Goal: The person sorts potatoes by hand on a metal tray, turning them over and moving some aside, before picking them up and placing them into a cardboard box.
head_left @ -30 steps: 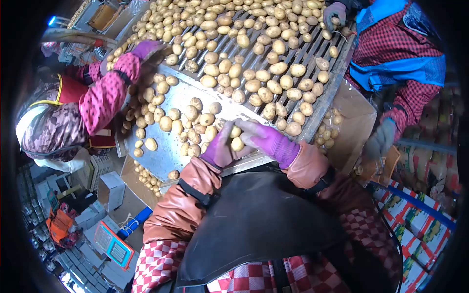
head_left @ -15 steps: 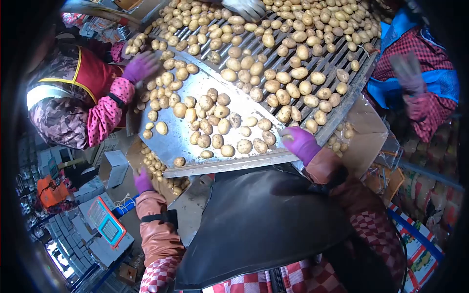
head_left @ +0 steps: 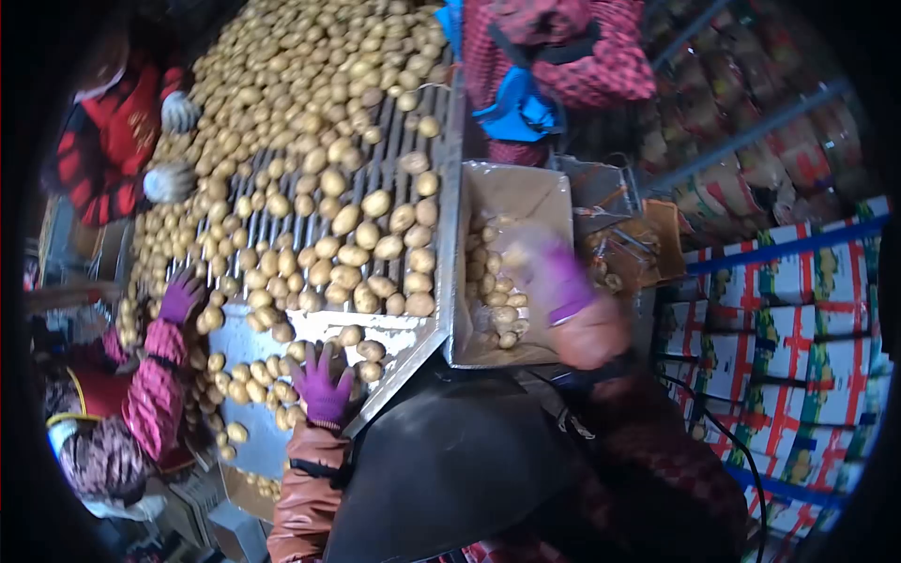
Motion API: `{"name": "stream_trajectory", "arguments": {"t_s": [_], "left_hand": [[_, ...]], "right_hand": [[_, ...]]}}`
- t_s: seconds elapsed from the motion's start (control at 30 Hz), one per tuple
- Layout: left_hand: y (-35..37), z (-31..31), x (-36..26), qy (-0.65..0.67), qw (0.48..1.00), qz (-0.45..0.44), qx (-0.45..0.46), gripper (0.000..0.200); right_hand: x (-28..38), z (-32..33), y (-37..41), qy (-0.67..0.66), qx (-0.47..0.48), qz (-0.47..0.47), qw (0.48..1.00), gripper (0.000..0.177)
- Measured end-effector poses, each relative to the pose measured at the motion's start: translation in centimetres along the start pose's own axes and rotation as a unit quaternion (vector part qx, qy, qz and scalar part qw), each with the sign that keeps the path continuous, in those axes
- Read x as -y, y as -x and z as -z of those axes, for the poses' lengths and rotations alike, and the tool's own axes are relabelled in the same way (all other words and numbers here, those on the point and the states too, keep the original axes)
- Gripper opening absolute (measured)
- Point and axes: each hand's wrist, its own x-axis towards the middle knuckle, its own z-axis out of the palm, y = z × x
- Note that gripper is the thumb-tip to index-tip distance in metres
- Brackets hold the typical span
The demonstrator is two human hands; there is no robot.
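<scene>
My left hand (head_left: 322,385), in a purple glove, lies with fingers spread at the near edge of the metal tray (head_left: 246,424). Potatoes (head_left: 251,383) lie loose around its fingertips. Over the cardboard box (head_left: 514,192) to the right, my right hand (head_left: 556,277) is smeared by motion, so I cannot tell if it holds anything. Several potatoes (head_left: 507,314) are piled along the left side of that box. Beyond the tray, many more potatoes (head_left: 347,220) cover the slatted metal rack (head_left: 291,192).
A co-worker's purple-gloved hand (head_left: 183,296) is among potatoes at the left. Another person's pale gloves (head_left: 171,183) are farther back. At the top right stands a person in checked sleeves (head_left: 601,66). Stacked printed cartons (head_left: 779,338) fill the right side, beside a smaller brown box (head_left: 657,239).
The view has swung right. My left hand has come from beside the tray onto its potatoes; my right hand has left the tray edge for the box.
</scene>
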Motion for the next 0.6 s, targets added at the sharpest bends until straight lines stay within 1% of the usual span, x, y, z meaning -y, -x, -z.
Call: {"name": "stream_trajectory", "arguments": {"t_s": [0.03,0.07,0.1,0.13,0.2,0.23,0.27,0.3,0.33,0.37,0.4,0.43,0.47,0.5,0.53,0.57,0.6], "left_hand": [[0.0,0.3,0.0,0.008,0.999,0.021,0.027,0.060],[0.0,-0.1,0.9,0.025,0.999,0.021,0.020,0.058],[-0.1,-0.6,1.5,0.043,0.999,0.021,0.010,0.056],[-0.5,0.1,1.0,0.051,0.998,0.032,0.015,0.053],[-0.2,0.2,1.7,0.088,0.995,0.044,0.020,0.051],[-0.2,0.3,1.9,0.109,0.993,0.046,0.027,0.051],[-0.2,0.6,1.9,0.115,0.993,0.029,0.023,0.049],[-0.1,0.1,2.5,0.188,0.982,0.025,0.003,0.047],[0.2,0.0,3.3,0.179,0.984,0.011,0.010,0.047],[0.3,0.4,3.5,0.170,0.985,-0.001,0.017,0.046],[0.4,0.5,3.5,0.184,0.983,-0.013,0.011,0.047],[0.3,0.7,3.4,0.198,0.980,-0.021,0.000,0.048],[0.4,1.6,3.1,0.206,0.978,-0.019,-0.015,0.049],[0.3,1.8,2.7,0.318,0.948,0.008,-0.018,0.051],[1.2,1.6,3.1,0.211,0.973,0.010,-0.089,0.053],[1.7,0.6,4.6,0.179,0.974,0.077,-0.113,0.057],[0.7,2.3,4.0,0.139,0.978,0.094,-0.120,0.062]], "right_hand": [[1.7,3.9,0.1,0.041,-0.094,0.098,0.990,0.027],[5.2,7.5,0.8,0.063,-0.194,0.211,0.956,0.026],[8.9,10.7,2.7,0.083,-0.277,0.320,0.902,0.025],[12.2,12.8,5.2,0.090,-0.340,0.419,0.837,0.025],[16.7,14.4,9.7,0.067,-0.415,0.562,0.712,0.025],[17.4,14.9,10.6,0.072,-0.449,0.586,0.670,0.027],[18.0,15.3,11.5,0.078,-0.485,0.606,0.626,0.029],[18.4,16.1,11.8,0.150,-0.522,0.604,0.584,0.030],[18.8,17.1,11.8,0.221,-0.553,0.596,0.538,0.032],[17.1,21.0,11.0,0.361,-0.584,0.551,0.475,0.034],[13.7,27.1,9.4,0.489,-0.597,0.492,0.402,0.035],[9.1,33.7,7.4,0.515,-0.612,0.375,0.469,0.032],[6.7,32.6,6.5,0.502,-0.601,0.316,0.536,0.033],[3.2,30.2,6.6,0.459,-0.580,0.301,0.602,0.034],[0.0,26.7,5.1,0.423,-0.547,0.300,0.657,0.035],[-3.3,22.2,4.1,0.396,-0.511,0.290,0.705,0.036],[-7.0,17.8,2.4,0.391,-0.476,0.279,0.736,0.039]]}}
